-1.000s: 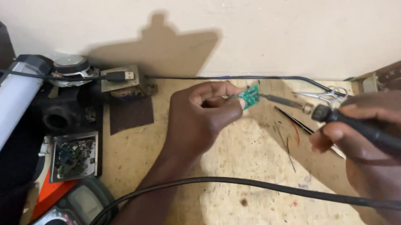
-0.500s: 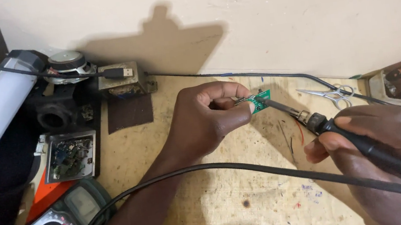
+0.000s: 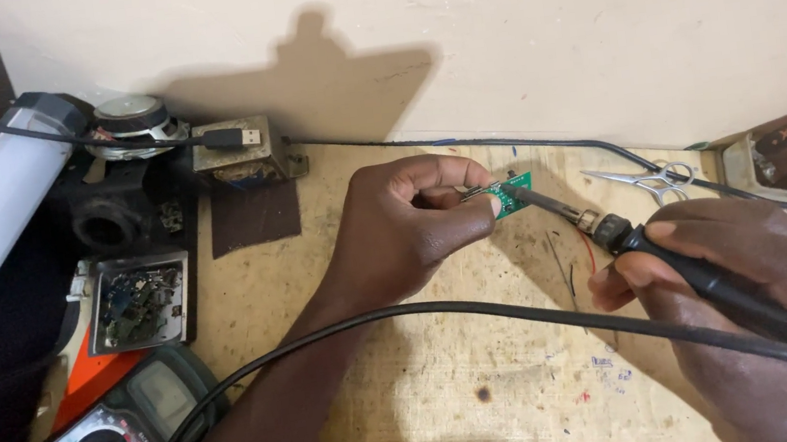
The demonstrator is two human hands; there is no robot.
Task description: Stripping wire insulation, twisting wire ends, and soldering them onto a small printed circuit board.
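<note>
Hands (image 3: 414,224) meet at green board (image 3: 512,194); scissors (image 3: 651,182), possibly untouched, lie beyond.

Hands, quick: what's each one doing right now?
Left hand: closed, pinching a small green circuit board.
Right hand: closed around a soldering iron.

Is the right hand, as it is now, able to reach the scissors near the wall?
Probably not at once. The scissors lie uncovered just beyond the right hand, but that hand is closed around the soldering iron, whose tip is at the small green board held by the left hand.
</note>
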